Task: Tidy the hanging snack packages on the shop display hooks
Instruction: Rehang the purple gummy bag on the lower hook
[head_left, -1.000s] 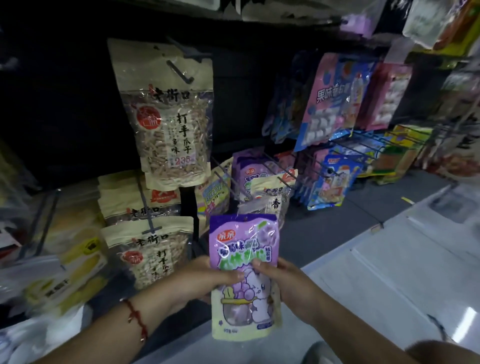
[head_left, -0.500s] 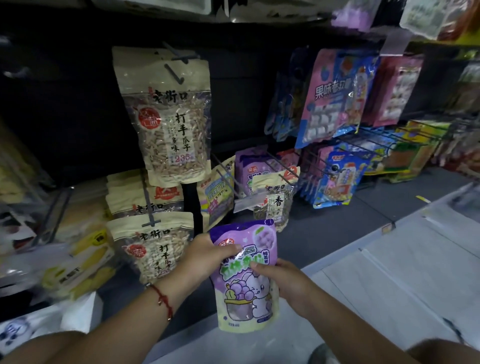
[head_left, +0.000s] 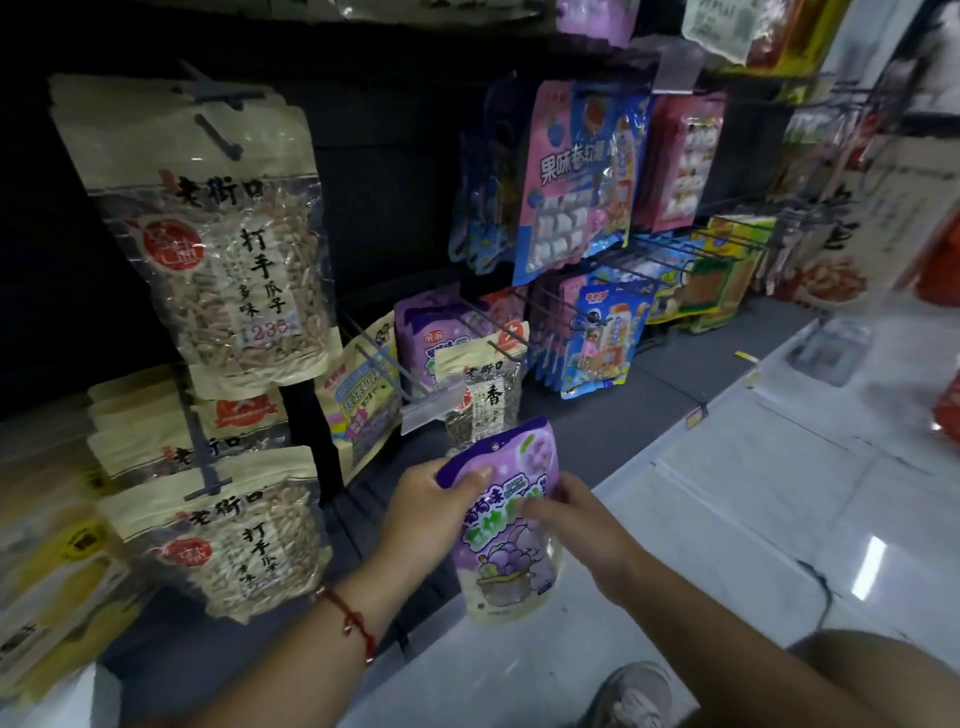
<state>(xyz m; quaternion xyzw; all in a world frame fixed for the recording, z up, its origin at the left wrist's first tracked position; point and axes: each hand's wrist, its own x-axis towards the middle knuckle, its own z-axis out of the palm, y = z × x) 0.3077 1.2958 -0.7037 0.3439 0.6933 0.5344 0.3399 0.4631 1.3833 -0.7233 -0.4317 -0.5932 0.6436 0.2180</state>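
At far left I see the tan seed bags (head_left: 208, 244) hanging on their hooks. My left hand (head_left: 428, 512) pinches the top left corner of the purple snack pouch (head_left: 506, 525), held in front of the rack, below the small seed packet (head_left: 480, 400). My right hand (head_left: 576, 525) grips its right edge, fingers closed across the front.

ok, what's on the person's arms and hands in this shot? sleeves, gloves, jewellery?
Both forearms are bare in view, with no sleeves showing. The left hand and right hand are ungloved, and no rings are visible. The only thing worn is a thin red string bracelet around the left wrist, with what looks like a small knot or bead on it. No watch.
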